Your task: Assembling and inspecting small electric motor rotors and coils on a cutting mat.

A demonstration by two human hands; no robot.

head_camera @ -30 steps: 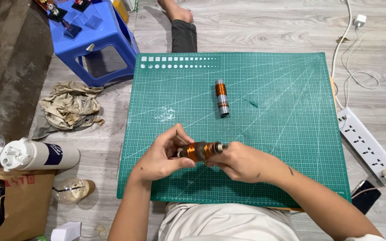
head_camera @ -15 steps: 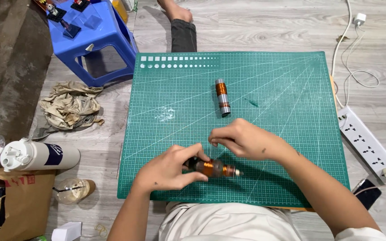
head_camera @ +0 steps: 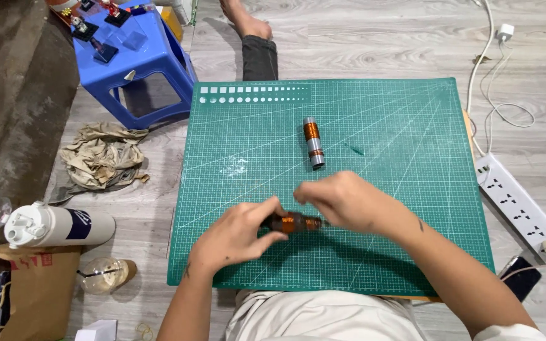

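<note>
1. The left hand [head_camera: 235, 237] has its fingers closed around one end of a small copper-wound coil [head_camera: 293, 222], holding it just above the green cutting mat [head_camera: 412, 189] near the mat's front edge
2. The right hand [head_camera: 342, 199] sits over the coil's other end with fingers curled down; they seem to pinch at that end, but whether they grip it or something fine there I cannot tell
3. A second coil [head_camera: 313, 143], grey with copper bands, lies on the mat well apart from both hands, towards the far side
4. Judging from this, one coil looks finished and set aside, while the one in hand is not yet done
5. Off the mat: a blue stool [head_camera: 137, 63], a crumpled rag [head_camera: 102, 158], a white bottle [head_camera: 58, 226] and a power strip [head_camera: 516, 208] on the floor
</note>
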